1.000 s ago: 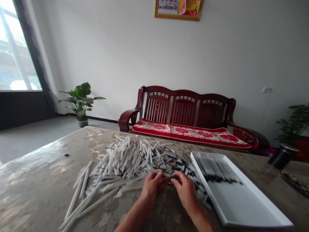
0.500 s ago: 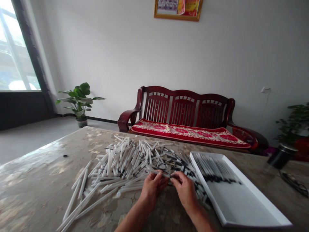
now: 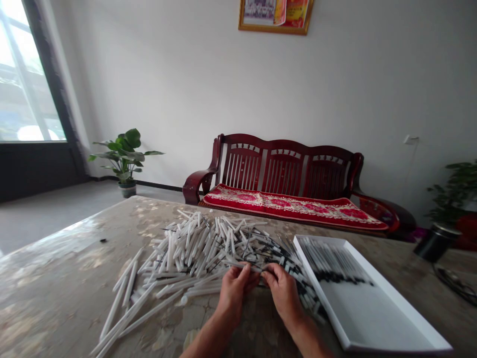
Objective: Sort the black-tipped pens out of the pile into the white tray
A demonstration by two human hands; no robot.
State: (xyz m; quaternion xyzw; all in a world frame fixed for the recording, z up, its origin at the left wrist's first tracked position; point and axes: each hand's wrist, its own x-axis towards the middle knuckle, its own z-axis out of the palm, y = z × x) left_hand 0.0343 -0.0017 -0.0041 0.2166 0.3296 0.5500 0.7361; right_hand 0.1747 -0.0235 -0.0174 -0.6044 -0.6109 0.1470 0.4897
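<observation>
My left hand (image 3: 235,288) is closed around a translucent white plastic tube (image 3: 231,260), whose far end points up and left over the pile. Close beside it, my right hand (image 3: 281,286) pinches with thumb and fingertips at a thin dark piece by the tube's near end. The fingers partly cover that piece, and I cannot tell whether it sits inside the tube. Behind both hands spreads a heap of white tubes (image 3: 194,243), with thin black sticks among them. Dark-ended tubes (image 3: 294,266) lie right of the heap, partly behind my right hand.
At the right stands a shallow white box (image 3: 387,298) holding a row of black-tipped tubes (image 3: 335,261). The table cover (image 3: 55,298) is patterned. A black cylinder (image 3: 437,242) and a dark cable (image 3: 454,283) lie farther right. A wooden bench (image 3: 283,166) stands beyond the table.
My hands stay nearly in place over the table. My right fingertips have shifted slightly at the tube's end. The view has moved very little.
</observation>
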